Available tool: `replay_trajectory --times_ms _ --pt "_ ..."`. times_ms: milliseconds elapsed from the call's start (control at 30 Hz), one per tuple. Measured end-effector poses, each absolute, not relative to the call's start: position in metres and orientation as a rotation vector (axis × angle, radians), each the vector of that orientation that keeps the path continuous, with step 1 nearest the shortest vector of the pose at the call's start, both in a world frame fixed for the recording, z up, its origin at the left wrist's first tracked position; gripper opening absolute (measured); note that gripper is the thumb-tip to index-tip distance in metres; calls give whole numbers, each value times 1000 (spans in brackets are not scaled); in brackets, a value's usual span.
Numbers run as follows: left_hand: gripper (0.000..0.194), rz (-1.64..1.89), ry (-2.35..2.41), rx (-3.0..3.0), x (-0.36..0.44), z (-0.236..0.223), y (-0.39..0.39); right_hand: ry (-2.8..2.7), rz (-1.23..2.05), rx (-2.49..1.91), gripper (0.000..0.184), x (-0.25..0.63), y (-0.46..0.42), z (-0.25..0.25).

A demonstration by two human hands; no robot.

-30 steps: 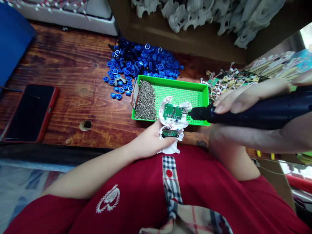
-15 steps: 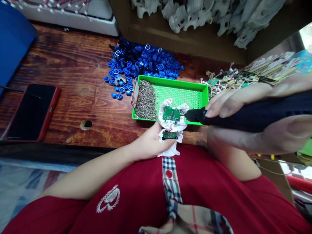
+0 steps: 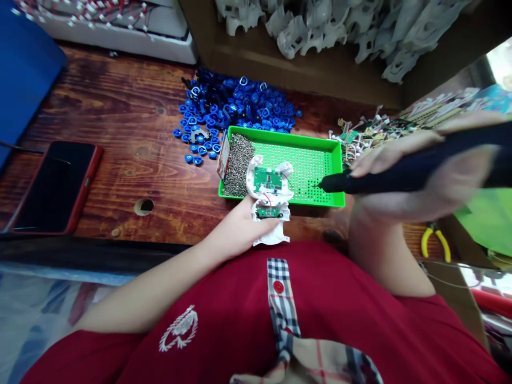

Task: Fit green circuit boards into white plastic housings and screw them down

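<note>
My left hand [image 3: 245, 226] is closed round a white plastic housing [image 3: 272, 234], its thumb across the lower part. A green circuit board [image 3: 267, 180] lies in the upper part of the housing, and a smaller board [image 3: 268, 212] sits below it, with a thin red wire between them. My right hand [image 3: 416, 165] grips a dark electric screwdriver [image 3: 384, 180] pointing left. Its bit is apart from the housing, over the green tray [image 3: 342, 173]. Small metal screws [image 3: 239, 165] fill the tray's left end.
Behind the tray lies a heap of blue plastic parts [image 3: 244, 104]. A cardboard box [image 3: 256, 58] holds white shells [image 3: 292, 34]. Wired boards [image 3: 360, 133] are piled at right, near yellow-handled pliers [image 3: 436, 242]. A phone [image 3: 50, 186] rests at left.
The screwdriver bit, earlier at the right edge of the circuit board, is now away from it to the right. My left hand and the housing have shifted slightly left.
</note>
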State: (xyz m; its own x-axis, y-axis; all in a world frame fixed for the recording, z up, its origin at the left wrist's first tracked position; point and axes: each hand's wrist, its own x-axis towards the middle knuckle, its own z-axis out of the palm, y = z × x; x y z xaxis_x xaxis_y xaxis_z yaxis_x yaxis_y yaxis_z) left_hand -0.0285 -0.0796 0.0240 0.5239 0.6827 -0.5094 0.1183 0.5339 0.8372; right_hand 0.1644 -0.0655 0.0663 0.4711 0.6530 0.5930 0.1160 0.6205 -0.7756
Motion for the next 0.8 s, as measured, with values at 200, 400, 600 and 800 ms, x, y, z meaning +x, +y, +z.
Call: replay_trajectory --times_ms 200,400,600,800 --pt "56 505 949 838 -29 21 -81 -1140 347 -786 19 168 -52 22" --pt "59 504 897 825 -29 21 -80 -1165 362 -757 16 166 -50 15" --pt "61 501 885 823 -30 20 -79 -1170 329 -805 18 167 -50 13" --pt "61 509 880 849 -30 20 -80 -1191 354 -810 16 168 -51 11"
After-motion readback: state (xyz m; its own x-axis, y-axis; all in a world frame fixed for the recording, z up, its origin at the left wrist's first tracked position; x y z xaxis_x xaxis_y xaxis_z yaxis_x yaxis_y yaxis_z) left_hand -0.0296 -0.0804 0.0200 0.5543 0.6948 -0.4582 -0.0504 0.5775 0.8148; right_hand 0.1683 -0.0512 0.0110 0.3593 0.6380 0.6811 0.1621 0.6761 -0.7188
